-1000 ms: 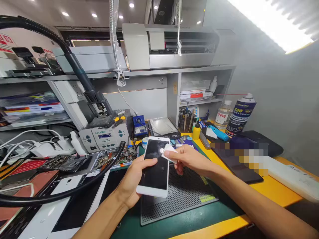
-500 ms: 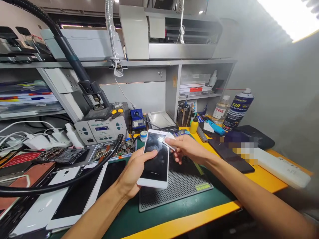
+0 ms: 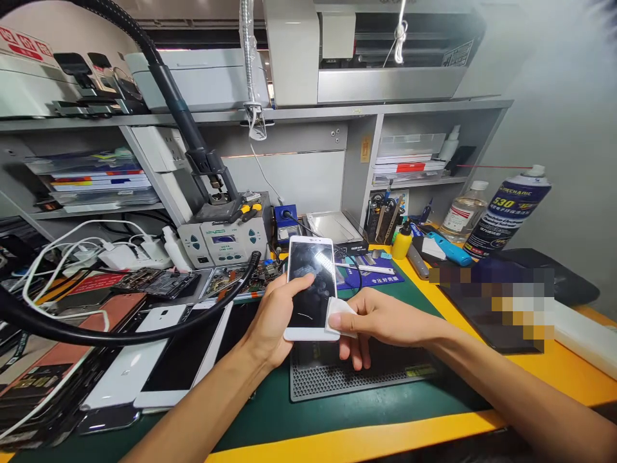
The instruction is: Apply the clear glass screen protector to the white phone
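Observation:
A white-framed smartphone (image 3: 311, 289) with a dark, smudged screen is held tilted above the grey perforated mat (image 3: 332, 382). My left hand (image 3: 277, 312) is closed around its left edge, the thumb lying across the glass. In my right hand (image 3: 380, 321) a folded white wipe (image 3: 341, 312) is pinched under the thumb. The wipe touches the phone's lower right corner, covering part of the screen and frame there. Light reflects off the upper right of the glass.
Several phones, among them a white one (image 3: 178, 354), lie at the left under a black hose (image 3: 159, 334). A grey rework station (image 3: 224, 238) stands behind. At the right are a yellow bottle (image 3: 402, 241), a clear bottle (image 3: 463, 212) and a spray can (image 3: 508, 212).
My right hand has moved the wipe from the upper right edge of the phone down to its lower right corner. My view has turned slightly left.

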Tool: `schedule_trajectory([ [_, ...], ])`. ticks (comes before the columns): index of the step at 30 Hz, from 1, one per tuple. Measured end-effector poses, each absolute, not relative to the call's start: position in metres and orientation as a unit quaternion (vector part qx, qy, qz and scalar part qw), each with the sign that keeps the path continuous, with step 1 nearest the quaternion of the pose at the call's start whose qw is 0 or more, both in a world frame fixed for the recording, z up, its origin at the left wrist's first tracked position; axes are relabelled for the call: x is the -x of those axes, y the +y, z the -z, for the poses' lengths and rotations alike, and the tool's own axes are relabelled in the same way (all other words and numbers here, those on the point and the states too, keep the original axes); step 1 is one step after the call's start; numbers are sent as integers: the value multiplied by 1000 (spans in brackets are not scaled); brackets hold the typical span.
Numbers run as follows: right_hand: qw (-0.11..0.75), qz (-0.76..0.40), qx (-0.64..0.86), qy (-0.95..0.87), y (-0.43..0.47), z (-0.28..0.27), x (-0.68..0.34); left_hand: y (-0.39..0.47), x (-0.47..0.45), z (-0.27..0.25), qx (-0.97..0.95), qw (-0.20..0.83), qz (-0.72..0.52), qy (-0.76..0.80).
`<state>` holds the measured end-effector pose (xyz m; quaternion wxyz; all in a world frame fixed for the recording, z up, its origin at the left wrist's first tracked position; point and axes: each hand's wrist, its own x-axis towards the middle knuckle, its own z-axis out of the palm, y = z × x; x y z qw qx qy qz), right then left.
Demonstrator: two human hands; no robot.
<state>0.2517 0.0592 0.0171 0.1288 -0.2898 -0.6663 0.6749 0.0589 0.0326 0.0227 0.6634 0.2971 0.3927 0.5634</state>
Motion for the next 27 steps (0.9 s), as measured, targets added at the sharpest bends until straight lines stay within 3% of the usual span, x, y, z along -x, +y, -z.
schedule_trajectory([
  [11, 178, -622, 318, -692, 56, -17, -246, 31, -59, -32, -205, 749, -522, 354],
  [21, 291, -483, 397, -724, 37, 2, -215, 30, -63, -33, -232, 682, -629, 293],
  [27, 298, -523, 367, -709, 32, 0, -209, 28, -64, -39, -226, 660, -646, 310],
])
